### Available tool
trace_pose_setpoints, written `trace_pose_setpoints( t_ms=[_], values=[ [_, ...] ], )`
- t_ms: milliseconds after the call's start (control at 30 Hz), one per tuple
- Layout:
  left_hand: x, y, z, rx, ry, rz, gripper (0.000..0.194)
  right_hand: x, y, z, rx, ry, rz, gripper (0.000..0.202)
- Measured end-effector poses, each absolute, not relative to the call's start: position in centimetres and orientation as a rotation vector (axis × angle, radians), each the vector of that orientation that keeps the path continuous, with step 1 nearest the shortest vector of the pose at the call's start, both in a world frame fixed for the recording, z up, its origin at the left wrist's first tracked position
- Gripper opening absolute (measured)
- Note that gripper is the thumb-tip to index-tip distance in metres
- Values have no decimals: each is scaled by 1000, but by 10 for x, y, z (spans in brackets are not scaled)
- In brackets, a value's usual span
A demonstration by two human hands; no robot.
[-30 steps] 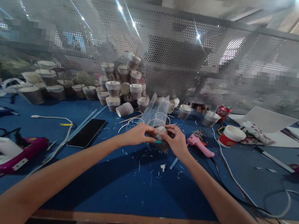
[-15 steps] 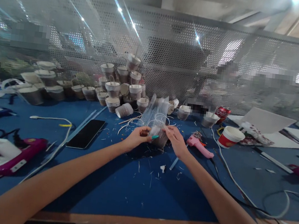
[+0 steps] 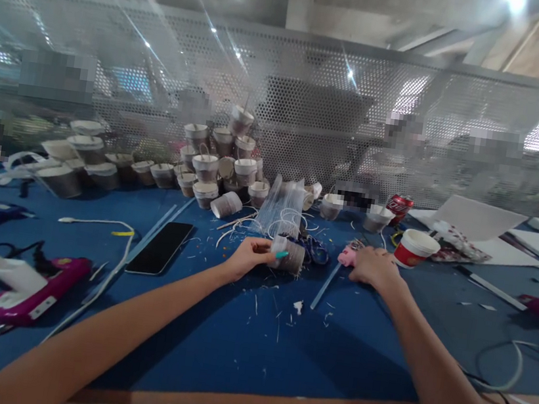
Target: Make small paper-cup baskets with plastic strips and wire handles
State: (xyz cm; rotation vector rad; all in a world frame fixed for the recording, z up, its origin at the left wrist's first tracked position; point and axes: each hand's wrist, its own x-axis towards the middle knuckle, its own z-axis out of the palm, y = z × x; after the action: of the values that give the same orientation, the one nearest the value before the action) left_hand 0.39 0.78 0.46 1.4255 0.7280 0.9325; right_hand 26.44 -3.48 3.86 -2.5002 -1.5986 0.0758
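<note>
My left hand (image 3: 253, 257) grips a small grey cup (image 3: 291, 256) with a whitish rim, tilted on its side just above the blue table. Off to the right, my right hand (image 3: 376, 266) is closed around the pink glue gun (image 3: 349, 254), covering most of its body. A translucent glue stick (image 3: 326, 286) sticks out from the gun toward me. Behind the held cup lie a bundle of clear plastic strips (image 3: 283, 202) and dark blue-handled scissors (image 3: 315, 250).
Several similar cups (image 3: 205, 166) are stacked at the back. A black phone (image 3: 160, 248) and purple power strip (image 3: 34, 290) lie left. To the right stand a red-and-white paper cup (image 3: 415, 248) and a soda can (image 3: 400, 209). Scraps litter the middle; cables run along both sides.
My right hand has left the grey cup and moved right onto the glue gun. My left hand still holds the cup, now turned more sideways. The scissors show behind it.
</note>
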Motion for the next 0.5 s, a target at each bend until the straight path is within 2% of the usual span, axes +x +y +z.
trace_pose_setpoints(
  t_ms=[100,233,433,500],
  values=[
    [3,7,3,1478,733,996,32,266,-29,25,-2652,-1565,-13,59],
    [3,4,1,1551,708,1052,33,268,-28,17,-2554,-1539,-143,48],
    [4,4,0,1707,777,1069,26,274,-31,32,-2153,-1512,53,33],
    [4,3,0,1771,780,1052,24,270,-31,41,-1962,-1441,210,27]
  ],
)
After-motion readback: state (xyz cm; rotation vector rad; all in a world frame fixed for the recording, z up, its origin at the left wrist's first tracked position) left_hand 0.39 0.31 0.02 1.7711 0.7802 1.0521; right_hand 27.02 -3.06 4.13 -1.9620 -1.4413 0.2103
